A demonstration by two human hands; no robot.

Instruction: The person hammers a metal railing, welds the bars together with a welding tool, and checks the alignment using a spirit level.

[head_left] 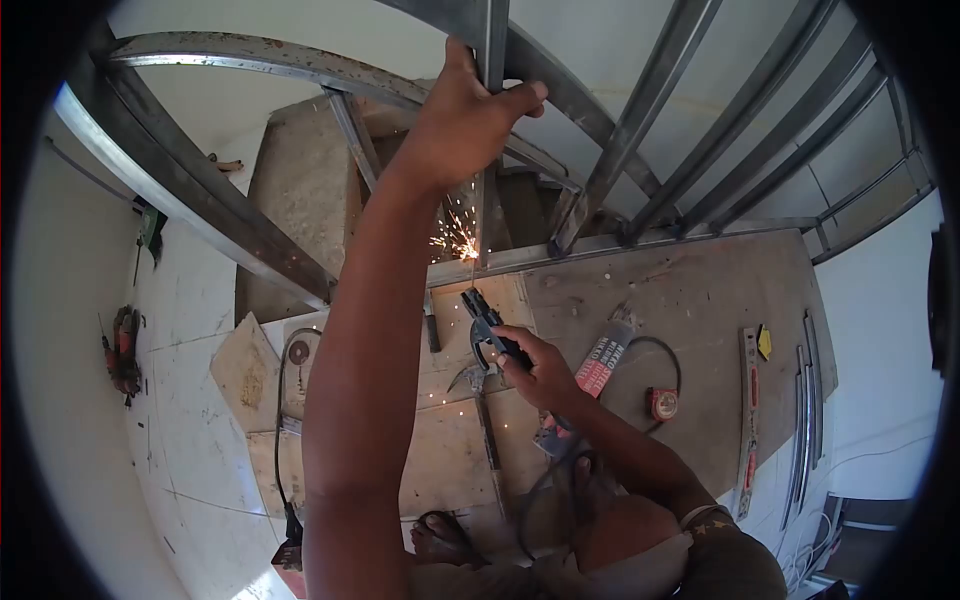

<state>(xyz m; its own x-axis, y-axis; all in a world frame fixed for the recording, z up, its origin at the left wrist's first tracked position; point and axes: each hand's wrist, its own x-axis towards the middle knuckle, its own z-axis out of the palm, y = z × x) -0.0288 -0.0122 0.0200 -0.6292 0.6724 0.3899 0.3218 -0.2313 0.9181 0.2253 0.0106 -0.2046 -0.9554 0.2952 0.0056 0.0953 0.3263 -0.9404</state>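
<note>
My left hand (462,125) reaches up and is closed around an upright metal bar (493,45) of a railing frame. Lower down, my right hand (540,368) grips a black welding electrode holder (488,322). A thin rod points up from its jaws to the bottom rail (510,260), where bright sparks (462,245) fly off near the foot of the upright bar. Just under the holder, a claw hammer (487,430) lies on a wooden board (430,470). Another dark tool handle (432,325) rests to the left of the holder, partly hidden.
A welding rod packet (603,362), a tape measure (662,404), a spirit level (748,425) and loose metal bars (802,440) lie to the right. Railing bars (650,95) slant across the top. At left are a red power tool (123,350) and a black cable (279,440).
</note>
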